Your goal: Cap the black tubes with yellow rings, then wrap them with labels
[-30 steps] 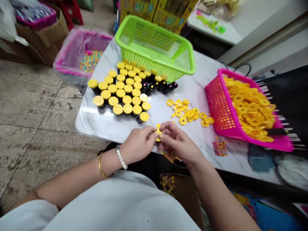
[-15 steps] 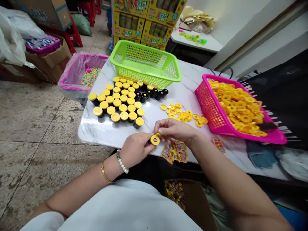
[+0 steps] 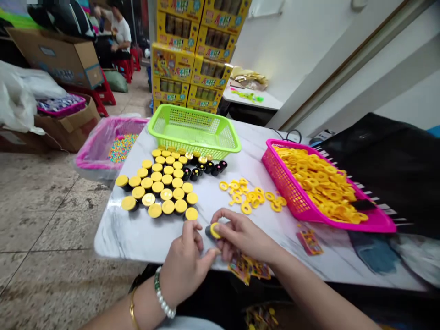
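A small black cup with a yellow ring lid (image 3: 215,230) is tipped on its side in my right hand (image 3: 245,236), pinched between thumb and fingers just above the table. My left hand (image 3: 182,263) is beside it, thumb and fingers apart and holding nothing. Rows of black cups with yellow lids (image 3: 157,188) stand to the left. Behind them are several open black cups (image 3: 195,174), some with a pink or yellow dot inside. Loose yellow rings (image 3: 256,201) lie beyond my right hand. Colourful printed packets (image 3: 239,270) lie partly under that hand.
A green basket (image 3: 233,145) stands at the table's back. On the right, a pink basket (image 3: 288,201) is heaped with yellow rings. A pink bin (image 3: 85,156) of coloured beads stands left of the table. Stacked yellow boxes (image 3: 173,66) and a seated person (image 3: 122,34) are farther back.
The camera view has tilted up. My left hand has let go of the cup and moved away from it. The cup is now in my right hand, turned on its side.
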Demonstrator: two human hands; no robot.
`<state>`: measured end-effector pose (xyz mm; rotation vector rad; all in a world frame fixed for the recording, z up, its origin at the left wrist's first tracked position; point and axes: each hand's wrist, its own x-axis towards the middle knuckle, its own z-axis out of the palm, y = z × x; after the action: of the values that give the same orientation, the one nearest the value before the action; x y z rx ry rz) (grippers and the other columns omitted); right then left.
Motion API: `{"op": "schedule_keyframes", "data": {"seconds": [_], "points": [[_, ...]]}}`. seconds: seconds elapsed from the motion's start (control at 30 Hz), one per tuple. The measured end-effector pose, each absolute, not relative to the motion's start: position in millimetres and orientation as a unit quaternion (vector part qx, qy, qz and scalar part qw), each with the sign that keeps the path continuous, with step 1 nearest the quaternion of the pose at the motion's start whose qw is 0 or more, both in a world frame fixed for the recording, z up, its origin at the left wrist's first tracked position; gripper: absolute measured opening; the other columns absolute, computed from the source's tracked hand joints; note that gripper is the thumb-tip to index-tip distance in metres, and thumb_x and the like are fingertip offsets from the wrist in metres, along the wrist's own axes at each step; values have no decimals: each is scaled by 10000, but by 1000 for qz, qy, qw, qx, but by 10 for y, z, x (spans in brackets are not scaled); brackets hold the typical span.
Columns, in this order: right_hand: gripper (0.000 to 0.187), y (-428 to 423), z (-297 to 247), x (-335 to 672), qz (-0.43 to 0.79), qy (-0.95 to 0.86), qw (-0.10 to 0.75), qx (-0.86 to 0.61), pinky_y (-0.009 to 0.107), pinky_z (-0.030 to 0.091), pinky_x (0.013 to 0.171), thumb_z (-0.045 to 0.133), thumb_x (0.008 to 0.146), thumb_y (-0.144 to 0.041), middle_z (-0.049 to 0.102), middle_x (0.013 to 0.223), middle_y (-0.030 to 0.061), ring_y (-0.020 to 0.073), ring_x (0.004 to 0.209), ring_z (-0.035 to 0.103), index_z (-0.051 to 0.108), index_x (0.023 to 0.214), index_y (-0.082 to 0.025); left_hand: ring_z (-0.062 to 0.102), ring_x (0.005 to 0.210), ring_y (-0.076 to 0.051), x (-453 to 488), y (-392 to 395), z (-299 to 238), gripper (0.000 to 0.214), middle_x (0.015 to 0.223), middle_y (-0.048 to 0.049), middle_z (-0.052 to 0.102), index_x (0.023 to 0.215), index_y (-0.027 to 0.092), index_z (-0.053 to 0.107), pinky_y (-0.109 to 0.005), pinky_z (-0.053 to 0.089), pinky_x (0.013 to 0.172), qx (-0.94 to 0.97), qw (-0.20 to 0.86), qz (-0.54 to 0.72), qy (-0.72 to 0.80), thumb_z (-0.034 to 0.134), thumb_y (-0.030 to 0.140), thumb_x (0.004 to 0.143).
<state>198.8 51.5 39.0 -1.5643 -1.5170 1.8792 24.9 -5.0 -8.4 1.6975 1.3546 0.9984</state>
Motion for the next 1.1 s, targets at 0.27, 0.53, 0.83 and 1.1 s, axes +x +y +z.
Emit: {"op": "schedule_keyframes", "data": {"seconds": [0.27,0.53,0.83,1.1], "points": [[314,1038,360,1752,517,-649,154,-535,252,475,463,498,925,-522,647,557,-38,143,409,604,554,1001,-223,603,620,-135,230,-86,-127,80,725,-17,624,881,185,655,-227,475,593,757,252,393,457,581,189,913],[364,1800,463,1546,79,-837,111,-530,295,414,648,645,865,-341,735,782,57,238,758,668,637,1202,-204,720,766,-232,282,83,100,432,902,-73,729,1350,262,619,-333,585,713,810,269,169,493,594,336,925],[275,1286,658,2111,92,-820,83,-558,268,364,607,596,861,-303,682,694,8,172,612,597,640,1110,-196,742,765,-348,368,232,314,709,839,-195,743,1553,8,279,-420,582,662,795,250,38,551,472,382,982],[291,683,451,2208,247,-802,115,-531,249,379,584,618,881,-321,630,634,-19,139,569,562,648,1133,-179,752,776,-342,396,201,270,743,829,-172,750,1580,59,207,-406,576,677,778,259,48,571,486,390,977]]}}
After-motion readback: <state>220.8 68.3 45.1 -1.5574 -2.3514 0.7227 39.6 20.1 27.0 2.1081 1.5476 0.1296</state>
